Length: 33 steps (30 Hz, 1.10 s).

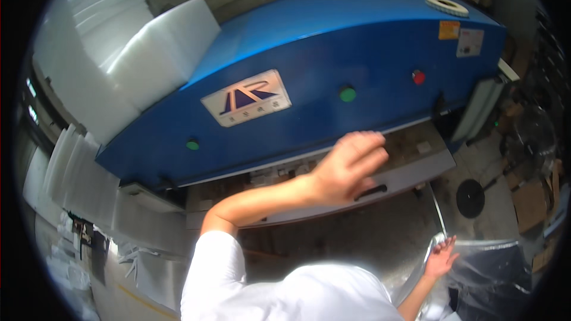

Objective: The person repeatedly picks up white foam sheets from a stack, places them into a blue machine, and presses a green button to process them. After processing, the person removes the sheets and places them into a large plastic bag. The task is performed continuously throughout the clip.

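Note:
My left hand reaches across, above the front of a blue machine. Its fingers are loosely bent with the thumb apart, and I see nothing held in it. Just below it, a black handle sits on the pale front edge of the machine's bed. Lower right, my right hand has its fingers apart beside clear plastic film. Whether it touches the film I cannot tell. A thin metal rod ends close to its fingertips.
Green buttons and a red button stud the machine's face. A tape roll lies on top. White foam blocks are stacked left. A fan, a round black base and cardboard stand right.

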Each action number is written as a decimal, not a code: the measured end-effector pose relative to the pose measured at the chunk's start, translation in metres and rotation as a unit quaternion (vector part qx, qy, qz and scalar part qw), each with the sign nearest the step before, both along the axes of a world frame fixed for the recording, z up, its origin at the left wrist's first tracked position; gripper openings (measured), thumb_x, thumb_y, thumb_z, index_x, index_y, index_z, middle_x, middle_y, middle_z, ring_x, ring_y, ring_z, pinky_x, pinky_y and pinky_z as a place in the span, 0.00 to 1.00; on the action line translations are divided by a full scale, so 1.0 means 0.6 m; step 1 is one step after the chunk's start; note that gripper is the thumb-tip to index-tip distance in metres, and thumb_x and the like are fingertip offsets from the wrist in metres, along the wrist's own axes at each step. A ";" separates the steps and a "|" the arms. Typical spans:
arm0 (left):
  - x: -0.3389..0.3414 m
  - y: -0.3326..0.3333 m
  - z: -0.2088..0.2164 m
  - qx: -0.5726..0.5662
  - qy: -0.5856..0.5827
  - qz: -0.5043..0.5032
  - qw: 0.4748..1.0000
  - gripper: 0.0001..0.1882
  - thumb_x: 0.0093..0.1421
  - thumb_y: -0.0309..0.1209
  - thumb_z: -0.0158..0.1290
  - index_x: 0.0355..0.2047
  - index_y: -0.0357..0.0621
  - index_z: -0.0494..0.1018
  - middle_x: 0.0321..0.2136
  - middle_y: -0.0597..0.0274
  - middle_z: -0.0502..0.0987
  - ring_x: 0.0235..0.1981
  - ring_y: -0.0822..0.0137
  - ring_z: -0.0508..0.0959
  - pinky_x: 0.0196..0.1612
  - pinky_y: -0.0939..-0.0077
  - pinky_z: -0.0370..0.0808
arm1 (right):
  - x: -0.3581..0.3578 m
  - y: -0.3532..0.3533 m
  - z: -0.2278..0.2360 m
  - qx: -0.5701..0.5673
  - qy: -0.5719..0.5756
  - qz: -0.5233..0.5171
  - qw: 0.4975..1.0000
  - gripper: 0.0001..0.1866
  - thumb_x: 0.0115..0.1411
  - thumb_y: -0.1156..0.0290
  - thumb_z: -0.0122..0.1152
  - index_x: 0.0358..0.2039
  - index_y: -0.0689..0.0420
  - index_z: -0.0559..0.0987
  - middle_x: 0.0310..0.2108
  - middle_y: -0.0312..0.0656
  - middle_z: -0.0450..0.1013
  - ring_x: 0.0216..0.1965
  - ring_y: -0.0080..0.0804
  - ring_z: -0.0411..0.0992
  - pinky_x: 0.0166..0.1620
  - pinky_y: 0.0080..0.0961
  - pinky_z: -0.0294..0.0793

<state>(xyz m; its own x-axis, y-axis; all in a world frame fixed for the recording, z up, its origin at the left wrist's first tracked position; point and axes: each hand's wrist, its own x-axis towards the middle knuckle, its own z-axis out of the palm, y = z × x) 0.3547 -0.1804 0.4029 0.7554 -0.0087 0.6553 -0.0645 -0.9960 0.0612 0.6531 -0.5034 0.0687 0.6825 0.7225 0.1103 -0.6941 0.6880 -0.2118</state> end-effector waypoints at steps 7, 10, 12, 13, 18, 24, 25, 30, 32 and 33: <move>-0.373 0.257 0.435 0.413 -0.205 0.655 0.599 0.40 0.53 0.54 0.61 0.61 0.48 0.67 0.61 0.48 0.66 0.65 0.42 0.60 0.62 0.32 0.52 | 0.018 0.084 0.009 -0.026 -0.014 0.096 0.995 0.33 0.68 0.50 0.49 0.65 0.58 0.62 0.55 0.47 0.70 0.48 0.35 0.69 0.51 0.33 0.72; -0.437 0.272 0.465 0.315 -0.100 0.753 0.570 0.37 0.52 0.50 0.63 0.59 0.48 0.70 0.62 0.54 0.66 0.66 0.42 0.57 0.60 0.26 0.51 | 0.011 0.149 0.042 -0.028 -0.019 0.133 0.990 0.32 0.68 0.50 0.50 0.64 0.58 0.63 0.54 0.48 0.71 0.48 0.37 0.70 0.52 0.36 0.73; -0.417 0.261 0.442 0.327 -0.053 0.730 0.598 0.28 0.52 0.44 0.63 0.53 0.46 0.75 0.62 0.61 0.67 0.68 0.44 0.55 0.62 0.27 0.49 | -0.004 0.188 0.062 -0.019 -0.025 0.158 0.987 0.32 0.68 0.50 0.50 0.63 0.59 0.64 0.53 0.48 0.72 0.48 0.40 0.71 0.52 0.40 0.74; -0.410 0.268 0.421 0.364 -0.098 0.662 0.648 0.28 0.52 0.41 0.63 0.53 0.46 0.74 0.61 0.57 0.67 0.68 0.44 0.54 0.63 0.27 0.49 | -0.008 0.203 0.070 -0.033 -0.027 0.166 0.985 0.32 0.67 0.50 0.52 0.62 0.60 0.65 0.52 0.48 0.72 0.48 0.41 0.72 0.52 0.40 0.75; -0.356 0.239 0.312 0.217 -0.264 0.481 0.807 0.32 0.51 0.30 0.67 0.54 0.40 0.65 0.54 0.40 0.69 0.60 0.43 0.66 0.57 0.51 0.67 | -0.069 0.256 0.086 -0.075 -0.069 0.227 0.969 0.29 0.70 0.51 0.47 0.61 0.62 0.66 0.51 0.51 0.72 0.47 0.42 0.72 0.52 0.41 0.74; -0.334 0.074 0.239 0.244 -0.549 0.243 0.761 0.33 0.67 0.44 0.52 0.63 0.38 0.54 0.54 0.44 0.68 0.44 0.54 0.78 0.44 0.63 0.80 | -0.074 0.232 0.080 -0.157 -0.135 0.219 0.954 0.29 0.69 0.51 0.47 0.60 0.62 0.66 0.51 0.50 0.72 0.46 0.39 0.72 0.51 0.37 0.74; -0.299 0.054 0.215 0.110 -0.595 0.171 0.777 0.31 0.70 0.48 0.43 0.63 0.35 0.56 0.54 0.44 0.68 0.46 0.55 0.78 0.45 0.63 0.82 | -0.069 0.218 0.078 -0.163 -0.130 0.204 0.956 0.29 0.69 0.51 0.47 0.60 0.62 0.66 0.51 0.50 0.72 0.46 0.39 0.72 0.50 0.37 0.74; -0.404 0.003 -0.049 -0.279 -0.343 0.216 0.871 0.35 0.65 0.36 0.54 0.67 0.30 0.55 0.67 0.44 0.56 0.67 0.58 0.60 0.67 0.63 0.57 | -0.088 0.210 0.032 -0.146 -0.201 0.155 0.956 0.37 0.67 0.45 0.49 0.66 0.59 0.59 0.62 0.49 0.64 0.61 0.44 0.64 0.62 0.40 0.66; -0.392 -0.020 -0.173 -0.455 -0.293 0.227 0.809 0.33 0.65 0.32 0.55 0.66 0.29 0.56 0.62 0.46 0.66 0.61 0.59 0.69 0.64 0.68 0.62 | -0.080 0.215 0.015 -0.111 -0.260 0.190 0.940 0.43 0.65 0.41 0.50 0.68 0.59 0.54 0.66 0.48 0.58 0.65 0.43 0.58 0.66 0.40 0.59; -0.406 -0.028 -0.247 -0.525 -0.273 0.252 0.766 0.34 0.65 0.32 0.56 0.66 0.30 0.56 0.61 0.46 0.67 0.59 0.60 0.70 0.63 0.70 0.63 | -0.102 0.230 0.053 -0.094 -0.256 0.235 0.933 0.46 0.64 0.40 0.50 0.70 0.59 0.52 0.68 0.47 0.56 0.67 0.42 0.55 0.68 0.40 0.55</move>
